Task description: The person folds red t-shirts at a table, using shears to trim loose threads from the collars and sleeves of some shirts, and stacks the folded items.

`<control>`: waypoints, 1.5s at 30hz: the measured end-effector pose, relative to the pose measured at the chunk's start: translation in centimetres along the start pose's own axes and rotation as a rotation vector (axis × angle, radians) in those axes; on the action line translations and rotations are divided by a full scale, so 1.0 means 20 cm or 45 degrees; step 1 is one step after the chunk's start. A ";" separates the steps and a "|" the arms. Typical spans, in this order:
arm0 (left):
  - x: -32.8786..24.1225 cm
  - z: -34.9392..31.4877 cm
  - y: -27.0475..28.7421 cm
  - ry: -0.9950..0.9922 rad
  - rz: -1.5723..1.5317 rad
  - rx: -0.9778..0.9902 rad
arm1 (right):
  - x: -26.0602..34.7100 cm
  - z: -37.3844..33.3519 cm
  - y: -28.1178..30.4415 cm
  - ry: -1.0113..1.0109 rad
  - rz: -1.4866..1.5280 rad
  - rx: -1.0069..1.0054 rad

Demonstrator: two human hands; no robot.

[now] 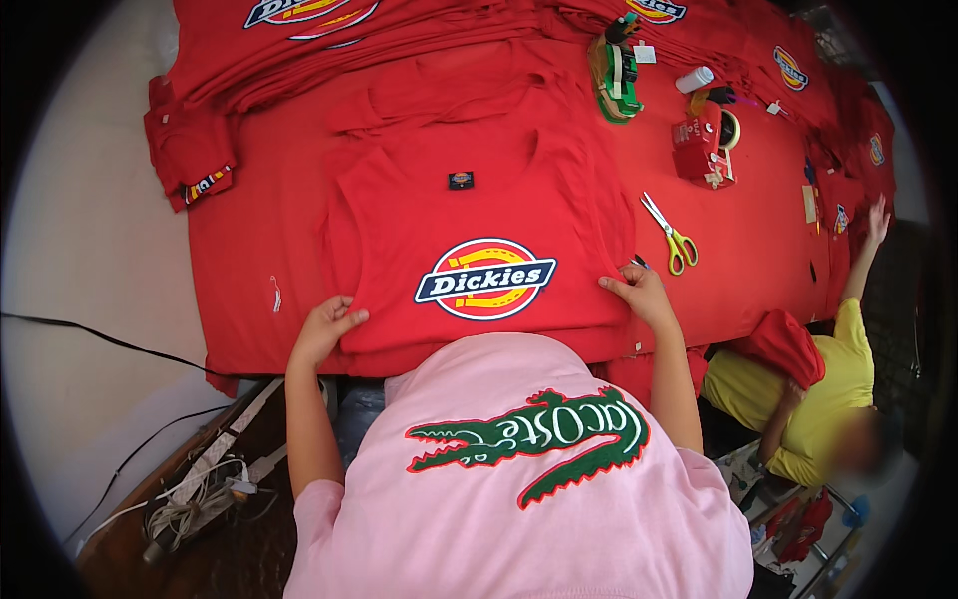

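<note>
A red sleeveless top (399, 230) lies spread in front of me, with a dark neck label and an oval printed emblem in yellow, white and blue on its chest. My left hand (327, 331) is closed on its left side edge near the armhole, thumb on top. On the opposite edge, at about the same height, my right hand (644, 296) pinches the cloth between thumb and fingers. The fingertips under the cloth are partly hidden. Yellow-handled scissors (673, 238) lie just beyond my right hand, apart from it.
Folded red garments (439, 60) are piled along the far side. A green tape dispenser (619, 80), a red tape dispenser (705, 148) and a white bottle (694, 80) stand at the far right. A co-worker in yellow (798, 374) is at right. Cables and a power strip (215, 459) lie lower left.
</note>
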State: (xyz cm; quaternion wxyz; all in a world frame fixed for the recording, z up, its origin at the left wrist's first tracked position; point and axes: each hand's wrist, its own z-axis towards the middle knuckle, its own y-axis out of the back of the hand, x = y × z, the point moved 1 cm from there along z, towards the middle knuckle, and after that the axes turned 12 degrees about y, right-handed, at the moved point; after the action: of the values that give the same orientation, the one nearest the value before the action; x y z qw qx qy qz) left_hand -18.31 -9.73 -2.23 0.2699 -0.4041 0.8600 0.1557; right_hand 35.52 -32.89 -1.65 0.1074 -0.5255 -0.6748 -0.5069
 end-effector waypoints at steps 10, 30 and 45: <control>0.12 -0.27 -0.01 -0.244 0.032 -0.254 | -0.10 -0.29 0.09 0.331 0.145 -0.171; -0.22 0.09 -0.51 -0.961 1.081 -0.860 | 0.37 0.11 -0.34 1.083 -0.882 -0.554; -0.64 0.62 -0.31 -0.840 1.425 -1.213 | 0.54 0.75 -0.30 0.915 -1.163 -0.635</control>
State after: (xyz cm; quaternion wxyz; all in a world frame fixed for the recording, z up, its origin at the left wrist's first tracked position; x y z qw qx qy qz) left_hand -2.51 0.31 -4.90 0.1906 0.0816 0.6521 0.7292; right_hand 31.81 -13.95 -4.72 -0.0255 0.0092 -0.6145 -0.7885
